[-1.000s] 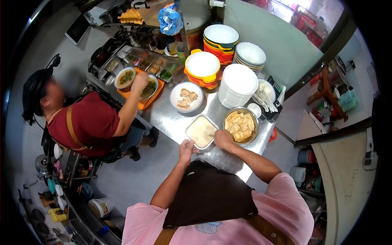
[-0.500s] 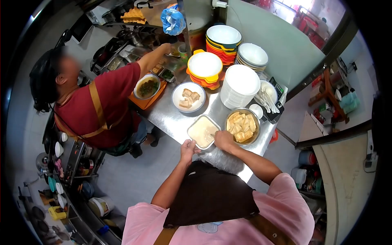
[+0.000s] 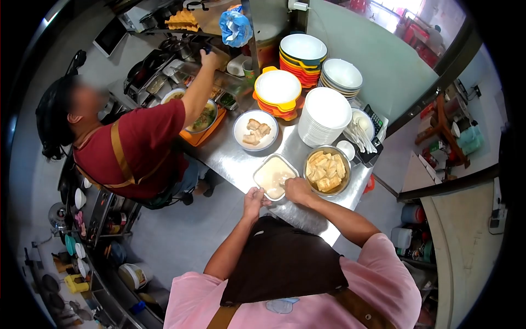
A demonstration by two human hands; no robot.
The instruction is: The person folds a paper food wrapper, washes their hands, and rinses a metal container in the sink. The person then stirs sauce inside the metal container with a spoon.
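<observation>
A square metal-rimmed container (image 3: 256, 171) of cream-coloured liquid (image 3: 270, 172) is at the near edge of the steel table. My left hand (image 3: 255, 203) grips its near left side, with the thumb at the rim. My right hand (image 3: 299, 191) is closed at the right rim, its fingertips over the liquid. A small pale thing shows at those fingertips, too unclear to name. Just right of this hand stands a round metal bowl (image 3: 349, 174) of golden fried pieces (image 3: 327, 169) that look like tofu. Beyond the container is a white bowl (image 3: 236, 133) with several pale meat pieces (image 3: 257, 131).
Stacked white bowls (image 3: 324, 118), yellow and orange bowls (image 3: 278, 88) and spoons (image 3: 362, 134) line the table's back. At left a co-worker (image 3: 129, 137) in a red shirt reaches over a soup bowl (image 3: 210, 114) on an orange tray (image 3: 204, 135).
The co-worker's arm has swung up and left, its hand now raised and holding a small dark thing. My right fingertips have shifted slightly in the container; my left hand keeps its grip.
</observation>
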